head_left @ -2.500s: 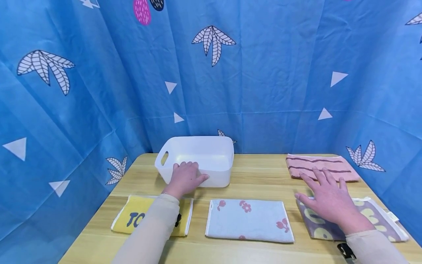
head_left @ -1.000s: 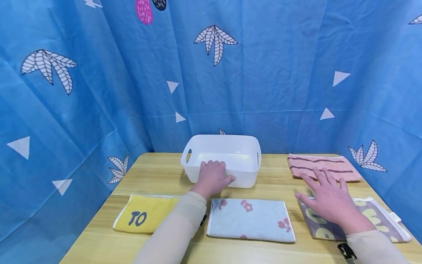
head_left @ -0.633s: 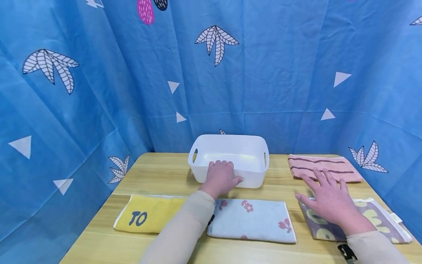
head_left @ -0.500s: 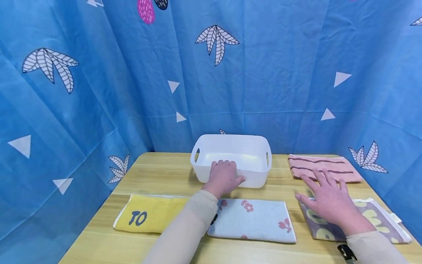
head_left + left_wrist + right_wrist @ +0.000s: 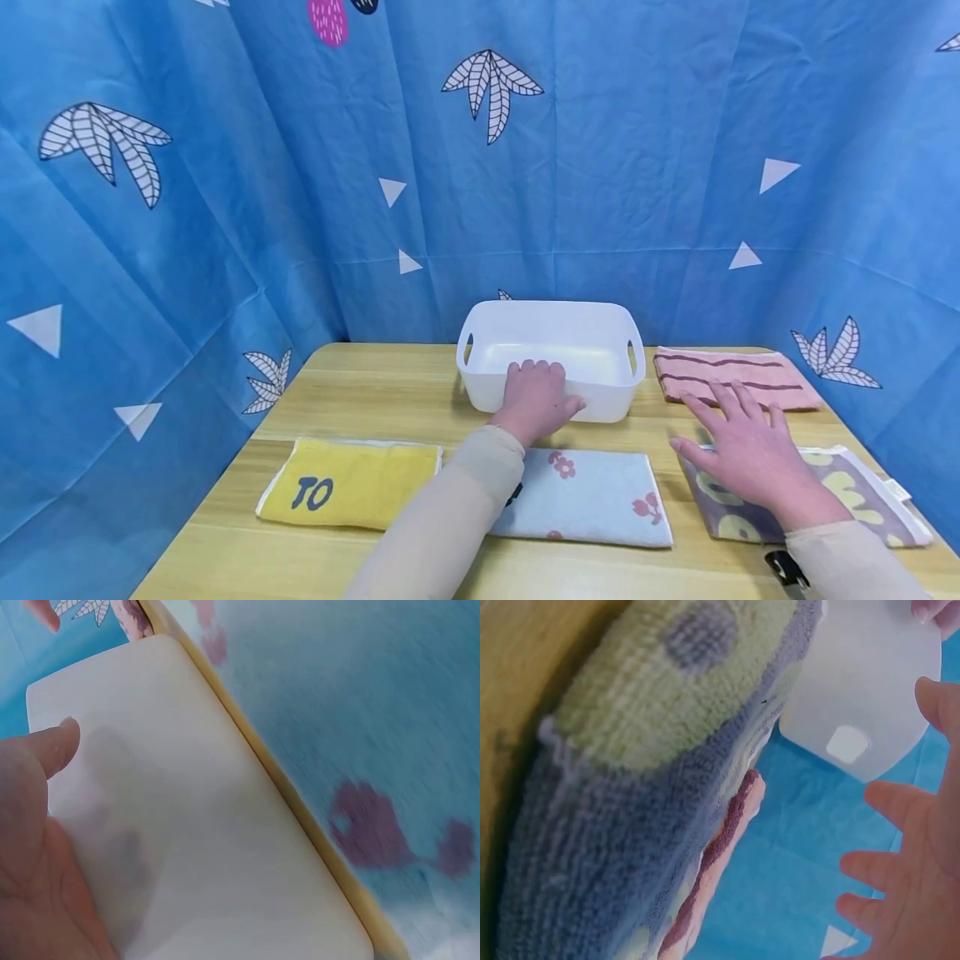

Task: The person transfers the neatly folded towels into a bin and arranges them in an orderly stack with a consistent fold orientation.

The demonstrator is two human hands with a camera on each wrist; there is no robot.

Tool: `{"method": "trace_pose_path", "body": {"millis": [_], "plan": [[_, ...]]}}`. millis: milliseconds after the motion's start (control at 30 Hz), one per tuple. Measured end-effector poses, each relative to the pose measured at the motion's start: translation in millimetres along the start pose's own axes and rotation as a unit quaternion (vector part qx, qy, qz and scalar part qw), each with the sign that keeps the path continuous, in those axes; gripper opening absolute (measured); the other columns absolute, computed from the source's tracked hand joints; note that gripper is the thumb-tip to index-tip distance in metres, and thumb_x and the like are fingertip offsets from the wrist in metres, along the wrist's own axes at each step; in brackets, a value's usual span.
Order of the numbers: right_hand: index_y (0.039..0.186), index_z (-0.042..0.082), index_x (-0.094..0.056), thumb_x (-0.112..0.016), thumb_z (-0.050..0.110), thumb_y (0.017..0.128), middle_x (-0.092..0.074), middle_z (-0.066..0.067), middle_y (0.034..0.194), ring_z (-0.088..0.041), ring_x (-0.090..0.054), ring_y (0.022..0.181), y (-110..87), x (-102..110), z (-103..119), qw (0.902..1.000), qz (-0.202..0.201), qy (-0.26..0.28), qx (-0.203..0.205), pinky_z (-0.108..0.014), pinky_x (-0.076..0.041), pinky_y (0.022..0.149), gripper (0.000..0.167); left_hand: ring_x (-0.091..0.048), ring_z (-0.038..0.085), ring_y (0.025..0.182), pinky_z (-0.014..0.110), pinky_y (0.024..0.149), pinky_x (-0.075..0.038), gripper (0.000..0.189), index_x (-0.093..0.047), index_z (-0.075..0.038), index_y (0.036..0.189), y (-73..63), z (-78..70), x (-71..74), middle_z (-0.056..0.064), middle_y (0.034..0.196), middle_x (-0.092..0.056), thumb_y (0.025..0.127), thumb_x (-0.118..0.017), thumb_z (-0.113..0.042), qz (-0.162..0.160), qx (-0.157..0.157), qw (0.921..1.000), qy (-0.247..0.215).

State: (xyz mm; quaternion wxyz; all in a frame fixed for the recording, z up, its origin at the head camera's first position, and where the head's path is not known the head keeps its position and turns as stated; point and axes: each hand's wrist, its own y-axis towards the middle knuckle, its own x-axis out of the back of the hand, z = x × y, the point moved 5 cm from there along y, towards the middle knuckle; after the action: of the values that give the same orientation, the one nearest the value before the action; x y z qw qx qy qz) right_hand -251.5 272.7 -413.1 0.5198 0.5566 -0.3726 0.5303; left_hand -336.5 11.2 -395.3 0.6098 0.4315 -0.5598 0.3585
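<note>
Sliding the white bin [image 5: 555,327] rightward along the wooden table [image 5: 360,400], gripping its near rim with the left hand [image 5: 536,398], curled over the edge. Leaving the spot behind the yellow towel [image 5: 356,483], now parking it behind the flowered towel [image 5: 592,500], just left of the pink striped towel [image 5: 757,371]. Putting it, seemingly, in easier reach, with little room left on that side. Hovering, as before, with the right hand [image 5: 750,454] spread wide over the grey-and-yellow towel [image 5: 851,490], holding nothing.
</note>
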Motion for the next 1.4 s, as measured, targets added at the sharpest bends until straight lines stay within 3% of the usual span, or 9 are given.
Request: {"method": "trace_pose_path", "body": {"millis": [533, 800, 1067, 1400], "plan": [[0.153, 0.015, -0.044, -0.046, 0.077, 0.092, -0.028, -0.031, 0.154, -0.058, -0.015, 0.141, -2.6, -4.6, -6.0, 0.9999, 0.007, 0.004, -0.008, -0.080, -0.006, 0.100, 0.087, -0.051, 0.020, 0.094, 0.040, 0.091, -0.043, 0.058, -0.062, -0.017, 0.117, 14.4, -29.7, -6.5, 0.001, 0.101, -0.062, 0.094, -0.051, -0.069, 0.007, -0.002, 0.9996, 0.026], [0.154, 0.014, -0.042, -0.047, 0.075, 0.093, -0.026, -0.031, 0.156, -0.058, -0.015, 0.141, -1.7, -4.8, -4.9, 0.9999, 0.011, 0.007, -0.007, -0.081, -0.005, 0.102, 0.086, -0.051, 0.021, 0.091, 0.040, 0.090, -0.044, 0.054, -0.059, -0.016, 0.117, 12.2, -26.2, -7.6, 0.002, 0.097, -0.059, 0.098, -0.047, -0.065, 0.021, 0.014, 0.9981, 0.056], [0.155, 0.014, -0.041, -0.041, 0.080, 0.091, -0.023, -0.032, 0.157, -0.059, -0.014, 0.141, -2.3, -4.5, -11.6, 0.9996, 0.021, 0.004, -0.017, -0.083, -0.005, 0.100, 0.091, -0.053, 0.022, 0.087, 0.039, 0.087, -0.045, 0.051, -0.059, -0.014, 0.112, 11.5, -19.8, -5.3, 0.003, 0.091, -0.057, 0.099, -0.050, -0.062, 0.002, 0.019, 0.9971, 0.074], [0.153, 0.013, -0.043, -0.041, 0.080, 0.091, -0.024, -0.030, 0.157, -0.058, -0.017, 0.141, -1.0, -1.8, -7.2, 0.9996, 0.024, 0.009, -0.014, -0.081, -0.006, 0.102, 0.091, -0.053, 0.023, 0.095, 0.044, 0.093, -0.044, 0.054, -0.058, -0.016, 0.120, 10.3, -18.6, -3.4, 0.003, 0.102, -0.061, 0.098, -0.049, -0.064, 0.004, 0.010, 0.9977, 0.066]]}}
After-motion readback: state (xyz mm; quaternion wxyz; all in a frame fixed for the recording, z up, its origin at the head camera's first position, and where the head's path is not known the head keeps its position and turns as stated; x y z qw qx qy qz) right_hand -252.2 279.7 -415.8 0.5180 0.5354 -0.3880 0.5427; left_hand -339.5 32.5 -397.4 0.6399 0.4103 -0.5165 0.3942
